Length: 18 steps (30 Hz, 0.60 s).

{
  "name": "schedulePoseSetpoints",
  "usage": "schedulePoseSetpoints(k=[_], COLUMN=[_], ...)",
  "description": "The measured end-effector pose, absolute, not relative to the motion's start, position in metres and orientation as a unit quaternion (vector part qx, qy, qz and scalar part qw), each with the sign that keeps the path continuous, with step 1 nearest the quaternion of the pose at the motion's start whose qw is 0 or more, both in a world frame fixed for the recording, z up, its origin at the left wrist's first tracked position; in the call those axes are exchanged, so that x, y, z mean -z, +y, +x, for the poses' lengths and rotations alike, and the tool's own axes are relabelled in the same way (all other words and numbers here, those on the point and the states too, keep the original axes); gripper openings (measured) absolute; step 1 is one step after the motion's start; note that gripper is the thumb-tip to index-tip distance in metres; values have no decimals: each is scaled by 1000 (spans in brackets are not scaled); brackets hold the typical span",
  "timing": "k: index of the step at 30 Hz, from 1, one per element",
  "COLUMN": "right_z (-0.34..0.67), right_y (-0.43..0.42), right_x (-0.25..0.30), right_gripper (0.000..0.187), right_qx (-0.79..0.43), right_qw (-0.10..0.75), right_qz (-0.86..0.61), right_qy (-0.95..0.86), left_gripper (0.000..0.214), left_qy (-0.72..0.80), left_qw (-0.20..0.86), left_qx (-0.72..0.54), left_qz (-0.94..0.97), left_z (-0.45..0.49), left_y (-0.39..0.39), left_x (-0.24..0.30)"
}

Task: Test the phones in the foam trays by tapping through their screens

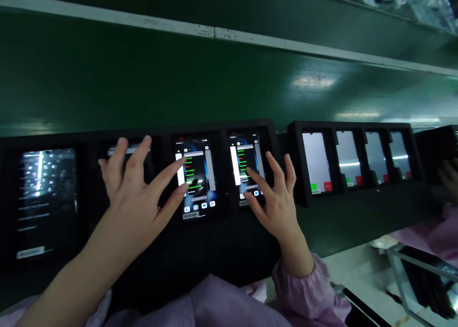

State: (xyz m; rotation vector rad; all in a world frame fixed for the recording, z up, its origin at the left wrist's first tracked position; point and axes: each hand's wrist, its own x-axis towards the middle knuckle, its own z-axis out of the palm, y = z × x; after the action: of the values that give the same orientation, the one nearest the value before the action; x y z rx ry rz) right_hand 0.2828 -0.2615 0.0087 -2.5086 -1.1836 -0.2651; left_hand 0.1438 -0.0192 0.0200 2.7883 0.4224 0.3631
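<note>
Several smartphones lie in the compartments of a long black tray (214, 126). My left hand (134, 193) is spread open, its index finger and thumb at the left edge of a lit smartphone (196, 174). Beneath its other fingers, a second smartphone (134, 149) is mostly hidden. My right hand (279, 198), also open, reaches over the smartphone in the rightmost compartment (246, 148), index fingertip at the screen. Both lit screens show green and red text lines above a row of icons. Whether the fingertips touch the glass, I cannot tell.
At far left lies a dark-screened smartphone (48, 203) with reflections. To the right, another black tray (358, 126) holds several phones with pale screens and green and red squares. Another person's hand (449, 174) shows at the right edge. A pale strip (250, 36) crosses the green bench (179, 79).
</note>
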Motion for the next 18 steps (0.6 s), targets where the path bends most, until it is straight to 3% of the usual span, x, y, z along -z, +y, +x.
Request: schedulePoseSetpoints(k=[7,13,16,18], right_z=[286,287,287,287], right_y=[-266,-268,-268,-267], right_x=[-10,-9,-9,-10], right_gripper=[42,37,37,36], right_qx=[118,120,122,123], right_qw=[236,273,278,280], right_qz=[-881,-879,-879,-878], right_qy=[-393,-372,-369,-368], left_gripper=[44,71,69,56], left_qy=[101,104,109,114], left_qw=[131,163,168,159], left_qx=[-111,-162,-164,-156], left_qz=[980,968,966,968], left_z=[139,136,133,132], left_y=[-22,-13,-11,-11], left_x=[-10,-15,-16,-15])
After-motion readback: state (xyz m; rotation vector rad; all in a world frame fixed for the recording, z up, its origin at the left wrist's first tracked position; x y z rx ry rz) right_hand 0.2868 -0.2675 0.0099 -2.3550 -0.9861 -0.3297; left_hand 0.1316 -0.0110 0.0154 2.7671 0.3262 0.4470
